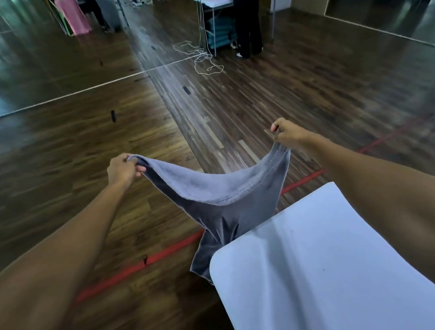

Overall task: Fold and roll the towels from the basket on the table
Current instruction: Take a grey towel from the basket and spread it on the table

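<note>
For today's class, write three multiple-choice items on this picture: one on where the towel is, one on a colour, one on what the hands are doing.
1. Where is the towel relative to the white table?
A. Spread flat on it
B. Held in the air beyond its edge
C. Rolled up on it

2. What colour is the line on the wooden floor that passes behind the towel?
A. Red
B. Green
C. Yellow

3. How do the left hand and right hand hold the towel?
A. Both lie flat on it
B. Only the left grips it
C. Each pinches an upper corner

Answers:
1 B: the towel sags between the raised hands and its lower end drops past the table's edge.
2 A: the floor line is plainly red.
3 C: fingers of both hands close on the cloth's corners.
</note>
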A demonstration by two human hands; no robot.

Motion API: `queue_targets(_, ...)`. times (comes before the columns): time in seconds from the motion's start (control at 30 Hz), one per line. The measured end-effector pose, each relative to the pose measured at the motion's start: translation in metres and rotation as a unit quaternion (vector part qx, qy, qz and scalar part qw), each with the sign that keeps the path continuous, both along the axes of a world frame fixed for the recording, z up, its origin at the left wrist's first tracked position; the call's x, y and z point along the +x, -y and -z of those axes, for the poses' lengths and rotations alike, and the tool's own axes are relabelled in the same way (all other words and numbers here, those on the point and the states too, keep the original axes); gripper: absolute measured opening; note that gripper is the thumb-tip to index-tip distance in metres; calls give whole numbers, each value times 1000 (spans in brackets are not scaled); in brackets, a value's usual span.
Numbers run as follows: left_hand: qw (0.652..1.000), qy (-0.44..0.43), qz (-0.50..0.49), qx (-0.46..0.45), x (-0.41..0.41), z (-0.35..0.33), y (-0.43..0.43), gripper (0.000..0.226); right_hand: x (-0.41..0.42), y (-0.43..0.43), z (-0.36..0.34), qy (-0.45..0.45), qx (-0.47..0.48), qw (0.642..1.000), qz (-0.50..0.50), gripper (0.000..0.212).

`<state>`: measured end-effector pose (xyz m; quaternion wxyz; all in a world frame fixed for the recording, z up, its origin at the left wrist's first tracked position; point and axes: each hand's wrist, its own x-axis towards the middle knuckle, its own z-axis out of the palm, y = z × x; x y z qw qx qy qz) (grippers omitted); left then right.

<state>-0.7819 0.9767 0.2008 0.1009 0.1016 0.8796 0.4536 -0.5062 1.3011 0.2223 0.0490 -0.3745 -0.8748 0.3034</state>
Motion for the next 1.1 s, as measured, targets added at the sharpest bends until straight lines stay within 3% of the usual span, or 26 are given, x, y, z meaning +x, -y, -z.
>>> queue_targets(0.17, 999, -29, 12, -43, 16, -1, -2, 23, 22, -6, 0, -84, 55, 995, 2, 17)
queue_targets(0.27, 996, -68, -7, -57, 19, -8, 8, 26, 38, -11, 3, -147, 96, 979, 103, 26)
queue_targets(0.4, 999, -51, 4, -8, 28, -10, 31, 23, 75, -11, 5, -199, 129, 953, 186, 30)
queue_targets(0.53, 984, 99, 15, 147, 88, -10, 48, 20, 135, -21, 2, -229, 100, 939, 235, 28)
queue_targets(0.63, 959, 232, 53, 155, 142, -4, 54, 14, 195, -21, 9, -235, 75, 927, 281, 30)
queue_targets(0.73, 944, 292, 121, 98, 198, 10, 59, 13, 261, -8, 24, -210, 67, 940, 259, 26)
queue_targets(0.87, 916, 337, 220, 1, 273, 38, 70, 18, 344, 26, 60, -112, 74, 968, 212, 17)
queue_targets(1.03, 896, 357, 252, -84, 346, 94, 88, 10, 420, 67, 113, 28, 58, 975, 211, 16)
queue_targets(1.1, 885, 373, 256, -108, 368, 119, 98, 20, 446, 79, 133, 74, 64, 970, 223, 14)
